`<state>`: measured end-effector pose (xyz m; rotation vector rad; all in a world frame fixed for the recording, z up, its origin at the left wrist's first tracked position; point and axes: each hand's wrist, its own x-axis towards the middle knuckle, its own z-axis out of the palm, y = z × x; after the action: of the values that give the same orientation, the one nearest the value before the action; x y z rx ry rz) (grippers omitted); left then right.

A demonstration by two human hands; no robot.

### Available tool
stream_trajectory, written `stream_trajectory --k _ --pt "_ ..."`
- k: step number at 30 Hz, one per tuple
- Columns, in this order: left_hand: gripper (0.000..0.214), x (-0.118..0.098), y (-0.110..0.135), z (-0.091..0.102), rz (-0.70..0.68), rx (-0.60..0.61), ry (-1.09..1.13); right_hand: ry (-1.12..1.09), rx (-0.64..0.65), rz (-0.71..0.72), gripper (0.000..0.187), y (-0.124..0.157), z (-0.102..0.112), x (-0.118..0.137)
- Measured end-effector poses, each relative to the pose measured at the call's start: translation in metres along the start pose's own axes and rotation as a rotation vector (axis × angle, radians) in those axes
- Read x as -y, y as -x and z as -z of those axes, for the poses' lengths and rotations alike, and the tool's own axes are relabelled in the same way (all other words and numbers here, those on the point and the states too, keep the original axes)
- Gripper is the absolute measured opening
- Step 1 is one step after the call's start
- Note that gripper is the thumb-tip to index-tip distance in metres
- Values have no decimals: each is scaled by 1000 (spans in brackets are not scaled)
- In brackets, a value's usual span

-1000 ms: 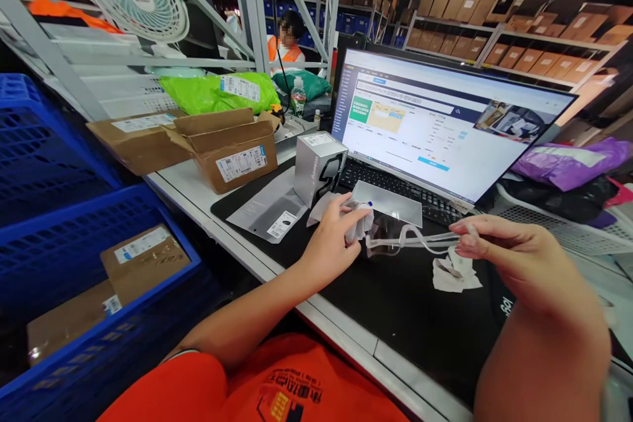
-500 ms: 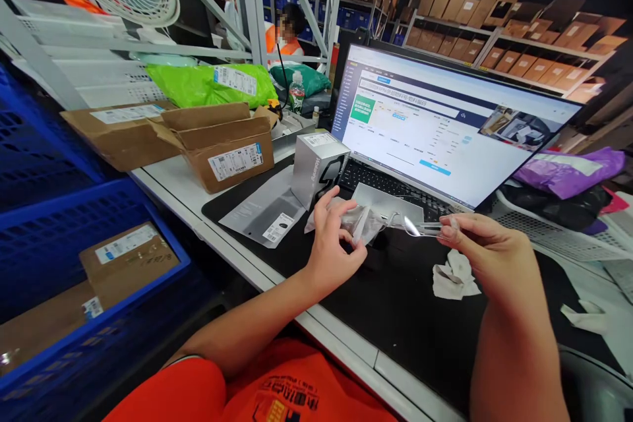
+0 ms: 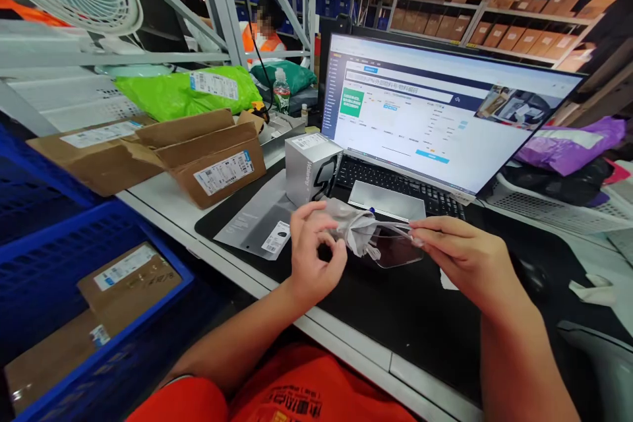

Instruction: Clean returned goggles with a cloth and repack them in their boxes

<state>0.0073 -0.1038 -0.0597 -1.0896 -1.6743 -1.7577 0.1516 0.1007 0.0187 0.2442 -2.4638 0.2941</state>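
My left hand has its fingers curled round a soft grey drawstring pouch, thumb and forefinger forming a ring. My right hand pinches the end of a thin pale arm of what look like glasses. One dark, reddish lens shows below the pouch mouth; the rest is hidden by the pouch or too thin to make out. Behind the pouch a silver box stands upright on a flat grey printed sleeve. A flat silver piece lies against the keyboard.
A monitor and keyboard stand behind the black mat. Opened cardboard boxes and a green parcel are at left. A blue crate stands below. A mouse and white scraps lie at right.
My right hand has moved slightly left and down, nearer the pouch. The glasses have turned, so a dark lens now faces me. My view has shifted a little.
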Motion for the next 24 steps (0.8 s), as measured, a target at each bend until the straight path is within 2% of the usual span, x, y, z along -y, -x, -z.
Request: stream_trajectory --k 2,4,6,8,10,12,15,17,19,22,24 --pt "16 -8 -30 8 -10 182 -123 -11 1 31 23 -1 0 4" --pt "10 -19 -65 10 -60 446 -201 -22 2 43 26 0 1 8" --pt "12 -29 -95 6 -127 709 -301 -18 -3 29 29 1 4 12" --pt "13 -37 -116 -4 -136 877 -455 3 -24 18 31 3 6 15" --pt "11 -39 -126 -15 -116 958 -616 33 -63 19 30 4 6 15" --pt "18 -36 -128 -26 -90 1002 -729 61 -105 23 29 4 5 13" --pt "16 -28 -129 -34 -26 1041 -792 79 -149 39 28 2 2 10" --pt "15 -24 -130 -35 -3 1058 -788 73 -175 49 26 0 0 8" --pt "20 -21 -133 -34 8 1125 -680 58 -188 46 26 -3 -4 9" --pt "17 -14 -139 -31 156 1359 -241 41 -150 27 25 -5 -11 14" --pt "15 -8 -143 -31 264 1442 -5 50 -107 -9 25 -6 -16 19"
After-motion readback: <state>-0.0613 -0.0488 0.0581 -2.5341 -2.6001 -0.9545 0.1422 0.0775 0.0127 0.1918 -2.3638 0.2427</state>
